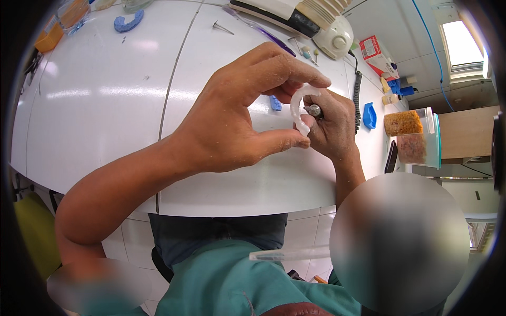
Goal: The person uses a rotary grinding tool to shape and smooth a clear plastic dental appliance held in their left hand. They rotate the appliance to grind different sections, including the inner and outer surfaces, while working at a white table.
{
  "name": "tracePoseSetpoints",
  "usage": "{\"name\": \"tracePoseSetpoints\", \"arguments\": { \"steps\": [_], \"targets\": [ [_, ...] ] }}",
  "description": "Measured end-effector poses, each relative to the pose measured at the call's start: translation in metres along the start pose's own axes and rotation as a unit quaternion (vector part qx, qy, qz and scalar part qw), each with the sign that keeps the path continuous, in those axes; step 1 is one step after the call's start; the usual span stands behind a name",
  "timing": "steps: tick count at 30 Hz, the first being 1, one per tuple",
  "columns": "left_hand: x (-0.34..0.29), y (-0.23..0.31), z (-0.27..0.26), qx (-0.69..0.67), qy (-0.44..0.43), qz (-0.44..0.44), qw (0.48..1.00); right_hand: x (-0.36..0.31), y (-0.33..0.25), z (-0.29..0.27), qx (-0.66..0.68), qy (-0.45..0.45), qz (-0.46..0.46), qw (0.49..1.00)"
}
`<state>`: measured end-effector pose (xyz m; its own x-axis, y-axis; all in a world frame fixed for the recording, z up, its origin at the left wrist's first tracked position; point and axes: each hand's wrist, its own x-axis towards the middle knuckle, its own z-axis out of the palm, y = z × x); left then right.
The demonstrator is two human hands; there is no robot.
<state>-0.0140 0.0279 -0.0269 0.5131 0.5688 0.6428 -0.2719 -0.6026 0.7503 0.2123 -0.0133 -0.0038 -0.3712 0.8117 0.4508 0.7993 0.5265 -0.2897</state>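
Note:
My left hand (240, 108) grips a whitish, translucent horseshoe-shaped dental piece (296, 109), its thumb near the lower end and its index finger near the upper one. White dust speckles the skin of both hands. My right hand (337, 124) is closed around a metal-tipped handpiece (314, 110), whose nose points left into the open side of the arch. Whether the tip touches the dental piece I cannot tell. Most of the handpiece is hidden in the right hand.
A white table (116, 121) with seams spans the view. Behind my hands stand a white machine (333, 38), small burs (307, 51) and a purple-handled tool (276, 41). At right are a coiled cord (358, 100), a blue tray (370, 116) and tubs (410, 124); at far left lies a blue arch (128, 22).

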Motion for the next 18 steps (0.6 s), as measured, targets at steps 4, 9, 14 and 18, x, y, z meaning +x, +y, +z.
{"name": "tracePoseSetpoints", "arguments": {
  "steps": [4, 9, 14, 18],
  "targets": [
    [0.001, 0.0, -0.001, 0.013, 0.0, -0.015, 1.0, -0.003, 0.009, -0.008, -0.009, 0.004, -0.006, 1.0],
    [0.003, -0.003, -0.001, 0.01, -0.006, -0.067, 0.998, -0.002, 0.017, -0.023, -0.021, 0.055, -0.049, 0.997],
    [0.002, -0.01, -0.008, 0.026, -0.035, -0.116, 0.992, 0.0, 0.019, -0.01, 0.007, 0.061, -0.091, 0.994],
    [0.003, -0.013, -0.008, -0.003, -0.046, -0.141, 0.989, -0.001, 0.02, -0.002, 0.022, 0.056, -0.116, 0.991]
  ]
}}
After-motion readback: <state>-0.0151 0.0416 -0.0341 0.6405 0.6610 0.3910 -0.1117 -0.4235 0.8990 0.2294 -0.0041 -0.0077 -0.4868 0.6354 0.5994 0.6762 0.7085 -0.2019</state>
